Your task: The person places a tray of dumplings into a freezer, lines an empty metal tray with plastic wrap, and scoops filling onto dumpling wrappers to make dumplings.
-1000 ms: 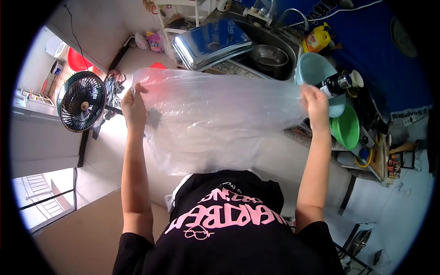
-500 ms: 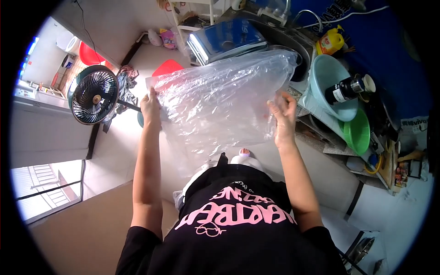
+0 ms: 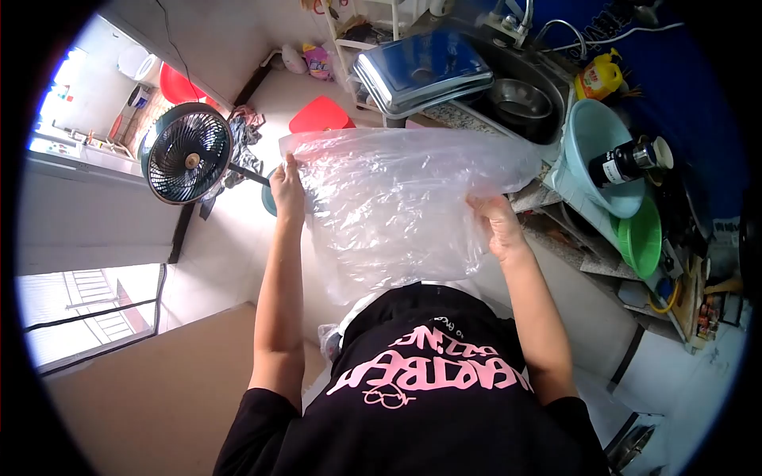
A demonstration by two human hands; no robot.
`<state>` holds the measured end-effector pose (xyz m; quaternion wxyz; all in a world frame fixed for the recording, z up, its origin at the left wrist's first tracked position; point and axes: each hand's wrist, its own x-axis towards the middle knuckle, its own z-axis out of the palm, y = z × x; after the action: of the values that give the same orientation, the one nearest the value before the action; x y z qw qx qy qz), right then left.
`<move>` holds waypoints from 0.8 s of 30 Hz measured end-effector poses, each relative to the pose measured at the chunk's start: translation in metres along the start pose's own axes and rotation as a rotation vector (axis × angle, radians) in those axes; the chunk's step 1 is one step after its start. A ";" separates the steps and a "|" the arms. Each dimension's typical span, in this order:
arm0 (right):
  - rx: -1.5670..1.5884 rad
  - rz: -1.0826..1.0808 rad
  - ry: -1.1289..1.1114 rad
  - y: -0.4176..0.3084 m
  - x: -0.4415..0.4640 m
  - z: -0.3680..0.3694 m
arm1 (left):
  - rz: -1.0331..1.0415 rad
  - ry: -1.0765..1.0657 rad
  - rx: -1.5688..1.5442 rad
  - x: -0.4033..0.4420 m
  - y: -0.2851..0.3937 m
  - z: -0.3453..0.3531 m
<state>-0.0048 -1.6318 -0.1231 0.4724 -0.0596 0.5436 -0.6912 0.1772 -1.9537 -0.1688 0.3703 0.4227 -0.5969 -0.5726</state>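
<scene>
A large clear plastic bag [image 3: 389, 198] hangs spread out in front of my body, crinkled and see-through. My left hand [image 3: 287, 189] is closed on its upper left edge. On the other side, my right hand [image 3: 496, 220] pinches the bag near its right side, below a flap of plastic that sticks out to the right. The bag's lower part reaches down to my black shirt [image 3: 429, 357].
A fan [image 3: 189, 155] stands at the left, with a red stool [image 3: 320, 116] behind the bag. Ahead are a metal box [image 3: 425, 71] and a sink with a metal bowl [image 3: 520, 101]. At the right sit a light-blue basin [image 3: 583, 151] and a green basin [image 3: 640, 236].
My right hand has come inward and lower along the bag, and the bag's right end now droops outward past it. The view has shifted, so the surroundings appear further right.
</scene>
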 end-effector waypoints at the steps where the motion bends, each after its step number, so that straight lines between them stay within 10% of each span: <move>1: -0.001 -0.004 0.004 -0.002 -0.003 0.005 | -0.008 0.033 0.016 0.001 0.000 0.000; 3: 0.077 -0.287 0.182 -0.010 -0.012 0.022 | 0.003 0.114 0.055 0.001 0.001 -0.005; 11: -0.293 -0.320 0.447 -0.057 -0.028 0.014 | -0.063 0.027 0.128 0.008 0.001 -0.018; 15: 0.067 -0.263 0.098 -0.081 -0.049 -0.012 | -0.172 -0.009 0.020 0.017 0.000 -0.025; 17: 0.498 -0.570 -0.195 -0.081 -0.056 0.005 | -0.185 -0.017 0.138 0.024 -0.018 -0.029; 21: -0.474 -0.491 -0.329 -0.050 -0.059 -0.003 | -0.405 -0.264 0.286 0.011 -0.024 -0.021; 24: -0.526 -0.415 -0.258 -0.045 -0.064 0.007 | -0.491 -0.486 0.242 0.019 -0.090 -0.028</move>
<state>0.0080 -1.5926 -0.0559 0.3555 -0.3751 0.6152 -0.5953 0.2031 -1.9804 -0.2571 0.0164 0.4456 -0.6118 -0.6533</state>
